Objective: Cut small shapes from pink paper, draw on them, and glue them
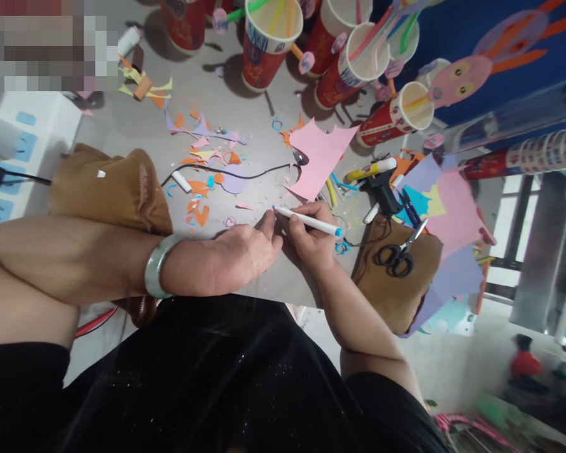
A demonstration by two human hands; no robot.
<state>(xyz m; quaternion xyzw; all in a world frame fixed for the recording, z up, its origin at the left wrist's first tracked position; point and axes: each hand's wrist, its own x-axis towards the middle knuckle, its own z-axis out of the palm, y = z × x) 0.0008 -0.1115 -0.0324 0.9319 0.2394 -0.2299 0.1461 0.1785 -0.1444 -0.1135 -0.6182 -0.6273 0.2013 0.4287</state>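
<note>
My right hand (314, 239) is closed round a white marker pen (314, 221) with a blue end, its tip pointing left and down at the table. At that tip are the fingers of my left hand (238, 255), bent and pressed together low over the table edge; whatever small piece they hold is too small to make out. A pink paper sheet (321, 154) with cut-out edges lies just beyond both hands. Paper scraps (200, 189) in orange, purple and blue are scattered to the left, with a small pink paper disc (229, 221) near my left hand.
Red paper cups (266, 56) with straws stand along the back. On the right are a black glue gun (383, 194), scissors (399, 255) on a brown cloth pouch (405, 289), and coloured paper (457, 201). A black cable (226, 171) crosses the table; another brown pouch (108, 189) sits left.
</note>
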